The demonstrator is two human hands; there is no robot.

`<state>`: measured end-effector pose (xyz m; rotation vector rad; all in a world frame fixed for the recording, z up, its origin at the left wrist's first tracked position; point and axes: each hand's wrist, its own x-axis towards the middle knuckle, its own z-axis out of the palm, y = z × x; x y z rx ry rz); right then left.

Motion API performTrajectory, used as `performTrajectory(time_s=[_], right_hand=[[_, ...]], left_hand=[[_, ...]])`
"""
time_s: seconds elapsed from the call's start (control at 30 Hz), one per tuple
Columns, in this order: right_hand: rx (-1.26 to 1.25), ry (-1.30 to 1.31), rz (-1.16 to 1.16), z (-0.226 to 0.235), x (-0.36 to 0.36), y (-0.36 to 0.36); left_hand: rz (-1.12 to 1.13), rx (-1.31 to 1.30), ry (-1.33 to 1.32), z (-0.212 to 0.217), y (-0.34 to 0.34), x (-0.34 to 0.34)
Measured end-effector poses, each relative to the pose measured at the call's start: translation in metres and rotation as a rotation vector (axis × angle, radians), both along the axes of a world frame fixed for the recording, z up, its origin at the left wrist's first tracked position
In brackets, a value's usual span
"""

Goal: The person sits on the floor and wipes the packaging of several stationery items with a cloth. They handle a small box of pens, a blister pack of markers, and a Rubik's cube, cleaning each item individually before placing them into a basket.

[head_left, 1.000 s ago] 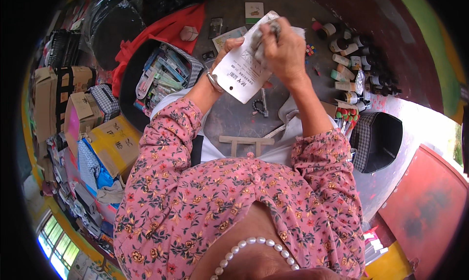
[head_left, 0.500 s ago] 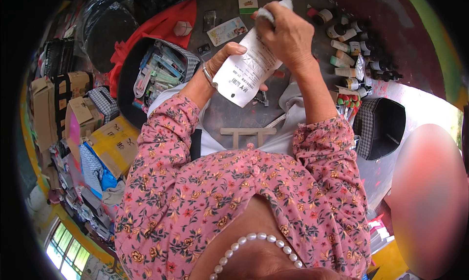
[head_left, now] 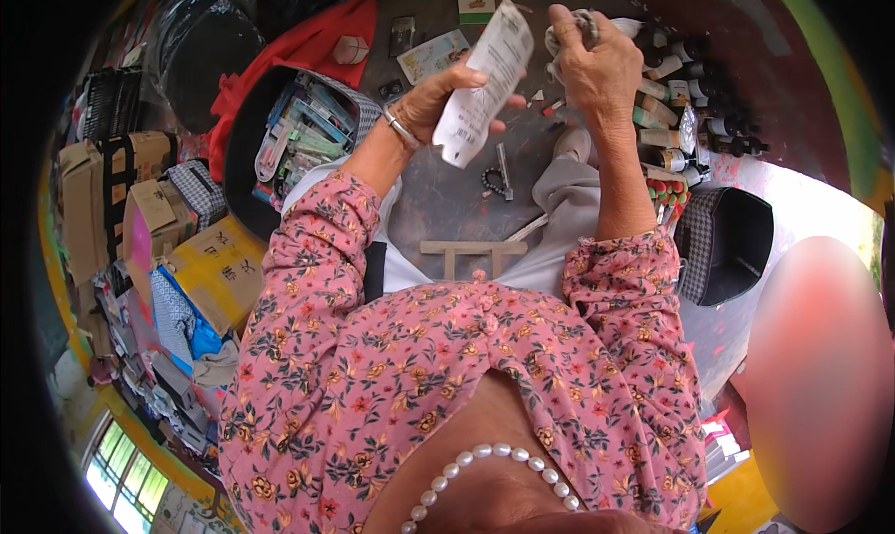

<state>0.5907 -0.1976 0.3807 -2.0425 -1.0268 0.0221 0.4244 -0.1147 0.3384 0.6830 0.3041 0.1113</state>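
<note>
My left hand [head_left: 436, 98] is closed on a flat white printed packet [head_left: 489, 79], tilted, with a small hole near its lower end. My thumb lies across its face and the fingertips show past its right edge. To the right, apart from the packet, my right hand [head_left: 604, 73] grips a crumpled greyish-white cloth [head_left: 585, 23], bunched between thumb and fingers. On the floor below the packet lie a small dark ring-shaped item [head_left: 489, 179] and a thin strip [head_left: 504, 169].
At left, a dark bin [head_left: 244, 184] holds many packaged items beside a red cloth [head_left: 322, 40] and cardboard boxes [head_left: 210, 273]. Several bottles [head_left: 660, 137] stand or lie at right, above a checked bin [head_left: 722, 245]. A wooden stool edge [head_left: 474, 248] shows between my legs.
My right hand with the cloth has moved off the packet to the right. The packet has swung more upright in my left hand, uncovering the floor beneath.
</note>
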Motion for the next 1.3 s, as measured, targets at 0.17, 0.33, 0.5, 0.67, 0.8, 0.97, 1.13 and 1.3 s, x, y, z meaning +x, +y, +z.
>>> performTrajectory(time_s=[0.17, 0.33, 0.5, 0.67, 0.8, 0.97, 1.13, 1.3], right_hand=[[-0.101, 0.754, 0.188, -0.009, 0.009, 0.004], [-0.009, 0.948, 0.273, -0.010, 0.001, 0.004], [0.110, 1.326, 0.264, -0.019, 0.006, 0.004], [0.503, 1.628, 0.208, -0.044, 0.019, 0.010], [0.698, 1.691, 0.187, -0.034, -0.004, 0.012], [0.634, 1.829, 0.175, -0.037, -0.032, 0.011], [0.375, 1.638, 0.243, -0.044, -0.063, 0.007], [0.295, 1.531, -0.013, -0.036, -0.021, 0.001]], left_hand=[[0.366, 1.523, 0.191, 0.000, 0.002, 0.008], [0.365, 1.763, 0.432, 0.016, -0.012, 0.012], [0.494, 1.911, 0.367, 0.016, 0.000, 0.006], [0.813, 2.001, 0.182, 0.029, 0.001, 0.005], [0.708, 1.472, 0.285, 0.019, -0.018, 0.002], [0.696, 0.269, -0.008, 0.014, -0.014, 0.023], [0.620, -0.075, -0.129, -0.006, 0.007, 0.013], [0.735, -0.159, -0.188, 0.002, 0.019, 0.010]])
